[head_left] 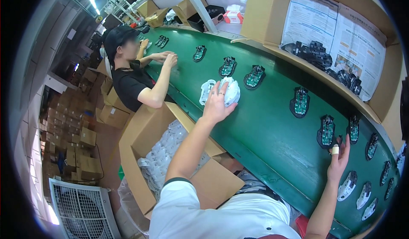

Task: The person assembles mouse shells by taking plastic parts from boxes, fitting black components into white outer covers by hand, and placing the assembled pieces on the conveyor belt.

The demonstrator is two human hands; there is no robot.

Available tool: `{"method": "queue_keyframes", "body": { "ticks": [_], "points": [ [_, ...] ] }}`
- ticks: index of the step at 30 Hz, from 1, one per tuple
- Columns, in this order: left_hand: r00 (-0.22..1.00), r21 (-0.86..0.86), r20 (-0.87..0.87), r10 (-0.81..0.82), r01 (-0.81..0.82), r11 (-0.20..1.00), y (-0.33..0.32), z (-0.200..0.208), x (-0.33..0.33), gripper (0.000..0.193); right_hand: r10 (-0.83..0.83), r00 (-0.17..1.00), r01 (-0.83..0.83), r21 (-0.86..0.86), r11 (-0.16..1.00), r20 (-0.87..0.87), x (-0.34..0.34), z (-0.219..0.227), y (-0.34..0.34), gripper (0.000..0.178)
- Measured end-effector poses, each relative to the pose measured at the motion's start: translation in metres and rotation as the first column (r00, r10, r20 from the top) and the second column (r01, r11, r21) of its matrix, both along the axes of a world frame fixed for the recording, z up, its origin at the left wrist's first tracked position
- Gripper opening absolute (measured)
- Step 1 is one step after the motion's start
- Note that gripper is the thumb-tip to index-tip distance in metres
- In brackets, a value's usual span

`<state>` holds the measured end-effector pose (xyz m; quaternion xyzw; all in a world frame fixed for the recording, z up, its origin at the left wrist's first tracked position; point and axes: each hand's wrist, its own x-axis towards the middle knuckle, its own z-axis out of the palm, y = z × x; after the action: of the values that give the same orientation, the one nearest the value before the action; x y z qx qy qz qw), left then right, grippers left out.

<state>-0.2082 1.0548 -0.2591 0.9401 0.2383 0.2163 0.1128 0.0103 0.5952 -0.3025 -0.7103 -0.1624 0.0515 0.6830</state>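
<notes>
My left hand [216, 107] is over the belt, its fingers closed round a white plastic mouse shell [231, 91]. A second white shell [206, 91] shows at the left of its fingers; whether it is held too I cannot tell. At the right, my right hand [338, 161], with a pale finger cot [335, 150] on one finger, pinches a small black part [339, 140]. That part is beside a black mouse base with a green circuit board [327, 130]. Another such base [353, 129] lies just beyond the fingertips.
More mouse bases [300, 102] sit spaced along the green conveyor belt [264, 141]. White shells [347, 186] lie at its near right. An open carton of white shells [164, 151] stands at my left. A newspaper-lined box [311, 21] holds black parts. A co-worker [132, 77] works farther up.
</notes>
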Motion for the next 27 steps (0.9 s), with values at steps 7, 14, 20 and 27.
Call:
{"method": "queue_keyframes", "body": {
  "ticks": [7, 14, 20, 27],
  "points": [
    [0.997, 0.199, 0.076, 0.011, -0.026, 0.98, -0.015, 0.009, 0.009, 0.073, 0.295, 0.933, -0.265, -0.16, 0.951, 0.208, -0.031, 0.025, 0.014, 0.072],
    [0.978, 0.119, 0.2, -0.064, 0.041, 0.992, -0.015, 0.006, 0.012, 0.066, 0.528, 0.766, -0.274, -0.557, 0.784, 0.367, -0.051, 0.042, 0.047, 0.065],
    [0.968, 0.148, 0.248, -0.034, -0.004, 0.989, -0.021, 0.001, 0.019, 0.063, 0.525, 0.766, -0.234, -0.601, 0.764, 0.37, -0.055, 0.05, 0.048, 0.057],
    [0.968, 0.033, 0.168, 0.186, -0.195, 0.98, -0.023, -0.006, 0.024, 0.067, 0.493, 0.793, -0.201, -0.609, 0.767, 0.359, -0.055, 0.053, 0.041, 0.057]
  ]
}}
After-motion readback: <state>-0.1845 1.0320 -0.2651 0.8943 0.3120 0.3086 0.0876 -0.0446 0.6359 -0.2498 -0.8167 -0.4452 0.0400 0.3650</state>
